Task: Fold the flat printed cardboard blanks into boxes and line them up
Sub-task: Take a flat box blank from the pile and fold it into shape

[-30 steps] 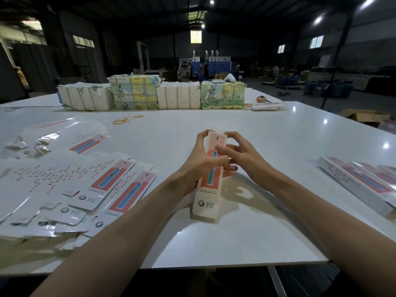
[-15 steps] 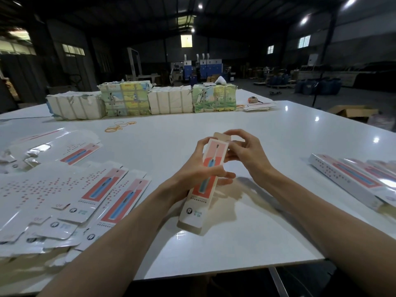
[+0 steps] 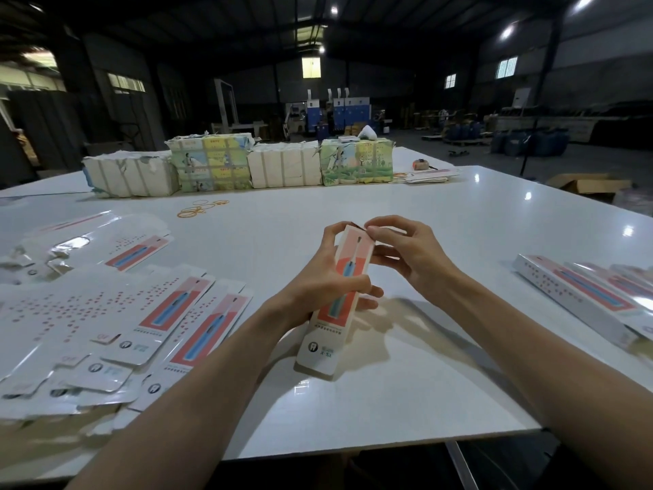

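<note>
A long narrow white box (image 3: 327,343) printed with a red panel and a blue toothbrush stands tilted in the middle of the white table (image 3: 441,221), its near end on the tabletop. My left hand (image 3: 328,277) grips the box around its middle. My right hand (image 3: 406,252) pinches the flap at the box's far top end. A spread pile of flat printed blanks (image 3: 106,327) lies at the left. Several folded boxes (image 3: 579,295) lie side by side at the right edge.
Wrapped bundles of stock (image 3: 240,164) stand in a row across the far side of the table. Loose rubber bands (image 3: 201,208) lie in front of them. A small stack of blanks (image 3: 429,175) and a tape roll (image 3: 420,165) sit at the far right. The table's near edge (image 3: 388,450) is close.
The box has tilted, its top leaning more to the right. My right hand's fingers have moved up to the top flap. My left hand keeps its grip on the middle.
</note>
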Motion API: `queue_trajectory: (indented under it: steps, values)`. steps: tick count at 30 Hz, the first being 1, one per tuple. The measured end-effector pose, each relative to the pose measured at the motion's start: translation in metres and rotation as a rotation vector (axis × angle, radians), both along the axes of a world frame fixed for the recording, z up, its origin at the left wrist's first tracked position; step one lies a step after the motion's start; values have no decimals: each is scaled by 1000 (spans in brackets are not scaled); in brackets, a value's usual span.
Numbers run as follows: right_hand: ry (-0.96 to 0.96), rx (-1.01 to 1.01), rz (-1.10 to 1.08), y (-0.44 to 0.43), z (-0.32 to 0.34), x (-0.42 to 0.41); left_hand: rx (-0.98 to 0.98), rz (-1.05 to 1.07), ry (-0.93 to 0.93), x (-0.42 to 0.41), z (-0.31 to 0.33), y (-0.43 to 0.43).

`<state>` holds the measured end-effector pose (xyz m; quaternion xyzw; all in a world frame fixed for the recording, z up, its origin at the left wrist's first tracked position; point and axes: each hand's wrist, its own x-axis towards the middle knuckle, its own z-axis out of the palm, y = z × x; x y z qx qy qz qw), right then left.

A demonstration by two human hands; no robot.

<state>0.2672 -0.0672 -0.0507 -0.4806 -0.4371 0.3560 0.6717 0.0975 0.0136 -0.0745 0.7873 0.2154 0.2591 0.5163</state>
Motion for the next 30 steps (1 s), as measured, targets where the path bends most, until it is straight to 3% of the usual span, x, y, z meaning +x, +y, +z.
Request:
queue_trajectory:
  steps: [14, 23, 30]
  values:
    - [60, -89, -46, -5, 6, 0, -40, -120, -17, -6, 2, 2]
    - [24, -167, -47, -7, 9, 3, 8, -125, 25, -6, 2, 0]
    - [-66, -111, -83, -6, 7, 4, 39, -110, 41, -8, 4, -5]
